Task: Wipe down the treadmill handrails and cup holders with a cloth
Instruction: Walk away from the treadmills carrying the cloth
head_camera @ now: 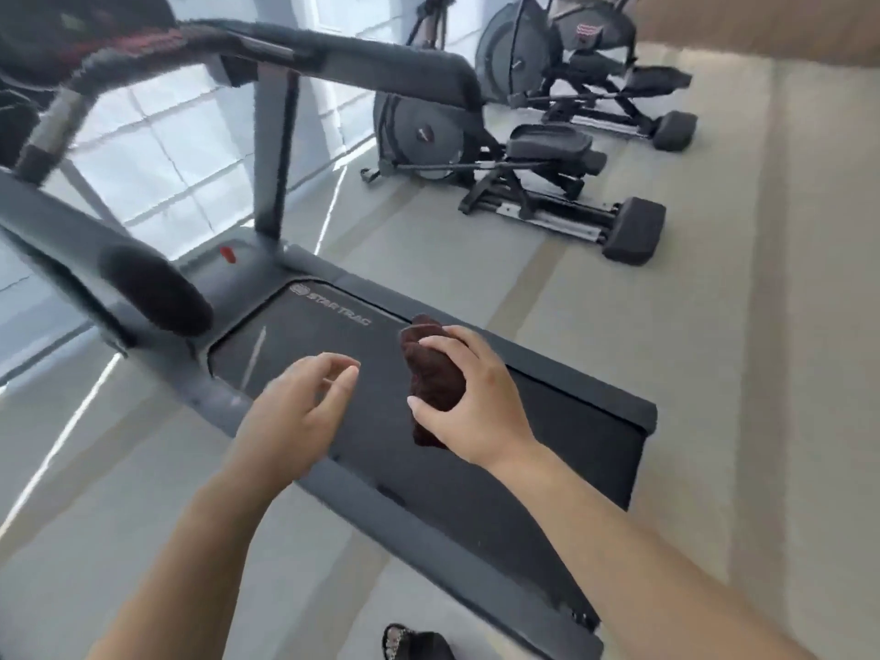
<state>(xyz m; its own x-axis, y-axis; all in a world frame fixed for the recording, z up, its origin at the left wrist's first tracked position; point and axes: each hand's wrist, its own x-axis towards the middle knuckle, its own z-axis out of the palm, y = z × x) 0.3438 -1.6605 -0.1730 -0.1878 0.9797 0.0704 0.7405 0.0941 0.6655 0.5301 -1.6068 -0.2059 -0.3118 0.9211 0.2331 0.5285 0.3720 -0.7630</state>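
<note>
Item one: my right hand (469, 397), right of centre in the frame, fingers and thumb wrapped around a bunched dark maroon terry cloth (434, 381). The cloth sticks out above and below my grip, held in the air over the belt.

Item two: my left hand (297, 412), just left of centre, empty, fingers loosely curled and a little apart, thumb clear of them, touching nothing. It sits near the cloth but apart from it.

Item three: dark grey treadmill with a black running belt (500, 450), running diagonally from centre left to lower right beneath both hands. The belt deck carries a pale "STAR TRAC" mark near its front edge.

Item four: the far grey padded handrail (381, 64), crossing the upper middle of the frame on a grey upright post (274, 150). Blurred.

Item five: the near grey handrail with a dark rounded end (157, 290), at left of centre, also blurred. Neither hand touches either rail.

Item six: two black-and-grey elliptical trainers (519, 159) in the upper right, standing on the pale grey floor (762, 326).

Item seven: a black sandal with a studded strap (414, 643) at the bottom edge, beside the treadmill's rear corner.

Cup holders: I cannot make them out.
</note>
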